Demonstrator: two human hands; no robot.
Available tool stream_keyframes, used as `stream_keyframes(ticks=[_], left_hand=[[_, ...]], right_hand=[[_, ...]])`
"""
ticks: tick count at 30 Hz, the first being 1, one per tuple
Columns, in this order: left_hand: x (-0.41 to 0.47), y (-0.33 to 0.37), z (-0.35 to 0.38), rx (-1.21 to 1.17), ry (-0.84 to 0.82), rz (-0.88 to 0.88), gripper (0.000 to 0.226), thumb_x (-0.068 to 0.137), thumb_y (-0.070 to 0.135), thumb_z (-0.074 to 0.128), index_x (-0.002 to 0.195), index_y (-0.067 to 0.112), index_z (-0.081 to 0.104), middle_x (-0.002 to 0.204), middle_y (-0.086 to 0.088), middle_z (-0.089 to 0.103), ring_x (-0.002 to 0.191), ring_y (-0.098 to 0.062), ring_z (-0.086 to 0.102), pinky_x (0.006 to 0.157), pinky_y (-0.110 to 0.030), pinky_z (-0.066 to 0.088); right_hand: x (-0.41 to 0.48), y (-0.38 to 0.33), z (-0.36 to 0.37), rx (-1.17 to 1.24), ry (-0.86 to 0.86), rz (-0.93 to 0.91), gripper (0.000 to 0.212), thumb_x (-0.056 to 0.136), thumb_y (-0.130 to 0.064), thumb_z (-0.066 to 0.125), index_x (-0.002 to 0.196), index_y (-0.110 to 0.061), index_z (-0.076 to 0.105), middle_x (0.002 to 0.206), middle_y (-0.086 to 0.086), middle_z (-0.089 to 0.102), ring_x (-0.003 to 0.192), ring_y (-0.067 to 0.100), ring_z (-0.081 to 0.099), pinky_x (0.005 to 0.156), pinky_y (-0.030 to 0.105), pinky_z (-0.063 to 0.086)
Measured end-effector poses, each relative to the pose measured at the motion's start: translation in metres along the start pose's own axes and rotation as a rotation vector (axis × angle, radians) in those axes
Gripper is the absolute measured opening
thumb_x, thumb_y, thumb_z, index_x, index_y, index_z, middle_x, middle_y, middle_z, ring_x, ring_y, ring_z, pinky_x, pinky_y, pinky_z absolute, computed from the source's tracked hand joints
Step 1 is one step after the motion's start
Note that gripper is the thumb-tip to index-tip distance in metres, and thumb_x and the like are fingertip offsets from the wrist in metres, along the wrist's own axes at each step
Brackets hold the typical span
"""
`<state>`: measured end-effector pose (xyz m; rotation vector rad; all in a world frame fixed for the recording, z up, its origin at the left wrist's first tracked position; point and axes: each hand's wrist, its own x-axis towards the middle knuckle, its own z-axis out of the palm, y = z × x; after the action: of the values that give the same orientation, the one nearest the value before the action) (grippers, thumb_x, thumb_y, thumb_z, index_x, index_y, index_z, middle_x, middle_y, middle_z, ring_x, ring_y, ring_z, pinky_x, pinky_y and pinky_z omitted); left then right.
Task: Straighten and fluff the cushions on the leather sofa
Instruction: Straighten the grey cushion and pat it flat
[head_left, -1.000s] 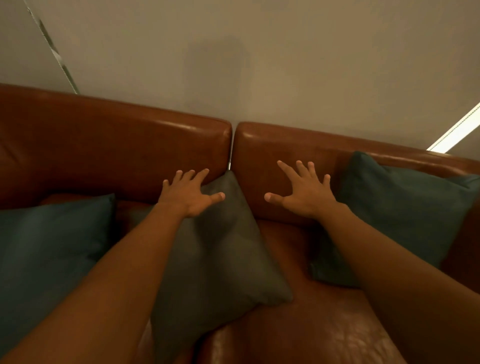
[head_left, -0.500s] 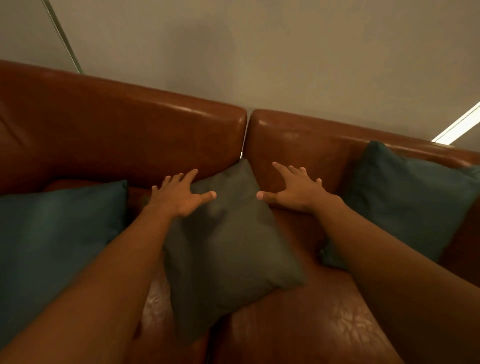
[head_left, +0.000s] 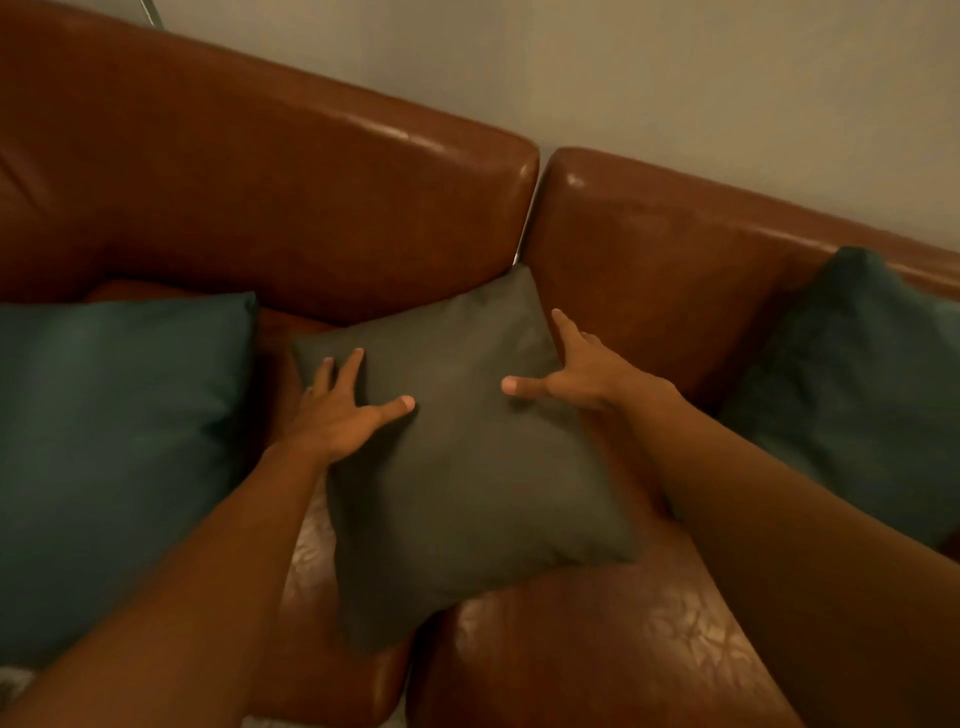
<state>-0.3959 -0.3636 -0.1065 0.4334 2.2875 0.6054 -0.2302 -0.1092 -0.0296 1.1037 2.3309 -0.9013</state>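
Leather, brown and glossy, covers the sofa (head_left: 322, 197), whose two back sections meet at a seam just above the top corner of the grey cushion (head_left: 457, 467). That cushion lies tilted across the join of the two seat pads, its upper corner leaning against the backrest and its lower corner pointing toward the camera. The left hand (head_left: 337, 415) rests on the cushion's upper left edge, fingers (head_left: 353, 364) spread and flat on the fabric, thumb stretched out across the face. The right hand (head_left: 582, 374) is at the cushion's upper right edge, fingers extended along that edge beside the backrest and thumb pointing inward over the fabric. Neither grip is clenched: both hands are splayed and released, pressing or touching rather than clasping, so the cushion sits between the two palms. A teal cushion (head_left: 114, 441) lies just beside the left forearm, and a second teal cushion (head_left: 862, 384) leans against the backrest on the far right, beyond the right forearm. A plain pale wall (head_left: 675, 67) rises behind the sofa.
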Motion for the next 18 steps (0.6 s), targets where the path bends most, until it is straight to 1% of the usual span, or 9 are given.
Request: stream_keyframes(ticks=[3, 6, 8, 9, 11, 13, 15, 16, 18], left_hand=[[0.005, -0.014, 0.013, -0.076, 0.009, -0.047, 0.123, 0.063, 0.088, 0.07, 0.158, 0.058, -0.003, 0.173, 0.008, -0.019, 0.161, -0.032, 0.0, 0.127, -0.058, 0.016], [0.004, -0.02, 0.021, -0.203, 0.022, -0.093, 0.134, 0.05, 0.09, 0.073, 0.154, 0.064, -0.007, 0.173, 0.004, -0.019, 0.161, -0.03, 0.001, 0.127, -0.056, 0.017], [0.007, -0.025, 0.026, -0.276, 0.051, -0.141, 0.14, 0.047, 0.089, 0.078, 0.152, 0.066, -0.012, 0.174, -0.001, -0.01, 0.161, -0.031, 0.006, 0.128, -0.054, 0.018], [0.01, -0.027, 0.028, -0.319, 0.054, -0.155, 0.147, 0.04, 0.09, 0.08, 0.151, 0.066, -0.014, 0.175, -0.002, -0.001, 0.16, -0.03, 0.013, 0.127, -0.054, 0.021], [0.017, -0.034, 0.034, -0.479, 0.033, -0.149, 0.162, 0.031, 0.085, 0.086, 0.153, 0.061, -0.017, 0.172, 0.003, 0.02, 0.154, -0.026, 0.031, 0.124, -0.051, 0.03], [0.022, -0.04, 0.04, -0.617, 0.062, -0.162, 0.165, 0.036, 0.079, 0.092, 0.156, 0.054, -0.019, 0.169, 0.01, 0.025, 0.152, -0.022, 0.036, 0.123, -0.049, 0.033], [0.026, -0.047, 0.047, -0.736, 0.13, -0.213, 0.154, 0.053, 0.07, 0.092, 0.161, 0.043, -0.015, 0.169, 0.009, 0.024, 0.152, -0.023, 0.034, 0.123, -0.049, 0.032], [0.028, -0.05, 0.049, -0.792, 0.149, -0.236, 0.149, 0.057, 0.068, 0.092, 0.163, 0.04, -0.009, 0.168, 0.009, 0.027, 0.151, -0.024, 0.037, 0.122, -0.05, 0.033], [0.032, -0.056, 0.052, -0.874, 0.192, -0.233, 0.144, 0.048, 0.072, 0.094, 0.162, 0.047, 0.01, 0.161, 0.013, 0.041, 0.143, -0.021, 0.048, 0.118, -0.051, 0.04]], right_hand=[[0.016, 0.004, 0.009, 0.071, -0.022, 0.026, 0.153, 0.056, -0.08, 0.085, 0.163, -0.041, -0.017, 0.176, 0.011, 0.006, 0.159, 0.04, 0.016, 0.126, 0.061, 0.024], [0.024, 0.004, 0.015, 0.076, -0.024, 0.055, 0.158, 0.052, -0.081, 0.086, 0.162, -0.041, -0.022, 0.175, 0.014, 0.006, 0.159, 0.04, 0.017, 0.126, 0.06, 0.024], [0.031, 0.004, 0.017, 0.104, -0.041, 0.064, 0.161, 0.051, -0.08, 0.087, 0.161, -0.041, -0.023, 0.175, 0.015, 0.009, 0.158, 0.04, 0.022, 0.126, 0.058, 0.027], [0.034, 0.004, 0.019, 0.13, -0.05, 0.071, 0.163, 0.048, -0.08, 0.088, 0.161, -0.041, -0.024, 0.174, 0.015, 0.01, 0.157, 0.04, 0.025, 0.125, 0.057, 0.029], [0.041, 0.004, 0.023, 0.193, -0.067, 0.087, 0.172, 0.037, -0.081, 0.09, 0.16, -0.042, -0.024, 0.174, 0.011, 0.014, 0.155, 0.038, 0.03, 0.124, 0.056, 0.032], [0.048, 0.005, 0.03, 0.28, -0.083, 0.097, 0.18, 0.028, -0.078, 0.092, 0.161, -0.041, -0.024, 0.174, 0.007, 0.019, 0.154, 0.035, 0.034, 0.123, 0.054, 0.034], [0.052, 0.008, 0.037, 0.383, -0.086, 0.108, 0.181, 0.029, -0.071, 0.097, 0.162, -0.038, -0.022, 0.171, 0.003, 0.026, 0.152, 0.032, 0.038, 0.123, 0.052, 0.036], [0.054, 0.01, 0.04, 0.432, -0.082, 0.115, 0.179, 0.034, -0.066, 0.1, 0.163, -0.036, -0.021, 0.17, 0.002, 0.027, 0.151, 0.031, 0.039, 0.123, 0.051, 0.036], [0.055, 0.014, 0.044, 0.523, -0.065, 0.12, 0.17, 0.045, -0.056, 0.102, 0.164, -0.032, -0.018, 0.169, 0.001, 0.028, 0.151, 0.031, 0.038, 0.123, 0.05, 0.035]])
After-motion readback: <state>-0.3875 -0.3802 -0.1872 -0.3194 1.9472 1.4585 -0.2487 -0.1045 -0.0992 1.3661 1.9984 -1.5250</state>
